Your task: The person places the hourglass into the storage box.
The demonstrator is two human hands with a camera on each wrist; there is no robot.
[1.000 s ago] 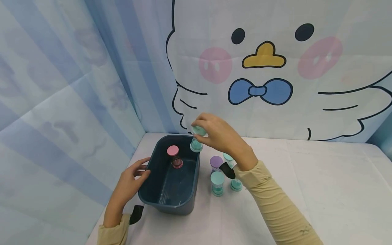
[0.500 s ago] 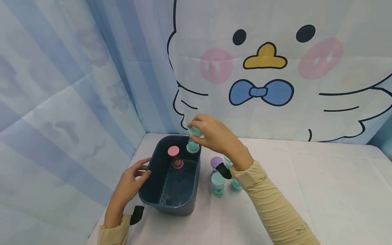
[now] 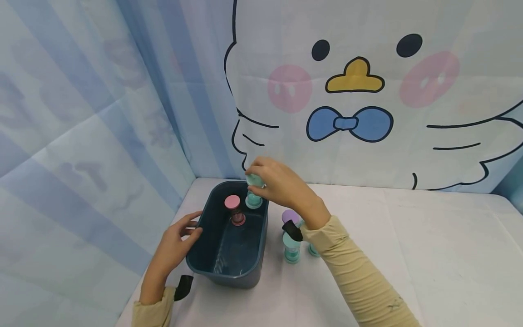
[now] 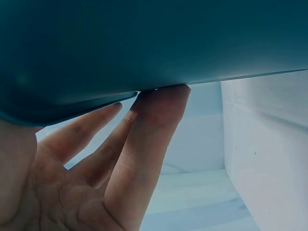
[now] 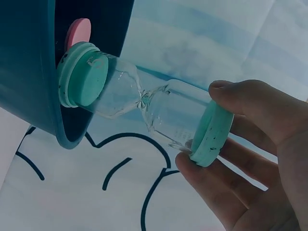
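Note:
My right hand (image 3: 278,184) pinches the upper mint-green cap of a glass hourglass (image 5: 144,96) between thumb and fingers. Its lower end dips inside the far right corner of a dark blue bin (image 3: 257,254); green sand lies in the lower bulb. Inside the bin stands a pink-capped hourglass (image 3: 233,202), mostly hidden in the right wrist view. My left hand (image 3: 173,245) touches the bin's left side, fairly straight fingers (image 4: 149,144) resting against the wall near the rim. To the right of the bin stand a mint hourglass (image 3: 291,250) and a purple-capped one (image 3: 290,215).
Another mint hourglass (image 3: 313,250) is partly hidden behind the right sleeve (image 3: 351,263). A white cloth (image 3: 429,254) covers the table. A curtain (image 3: 81,136) hangs along the left, and a cartoon-printed backdrop (image 3: 351,163) closes off the back.
My right hand has moved left and slightly down, bringing the mint hourglass from above the bin's right rim to inside its corner. The left hand holds its place on the bin.

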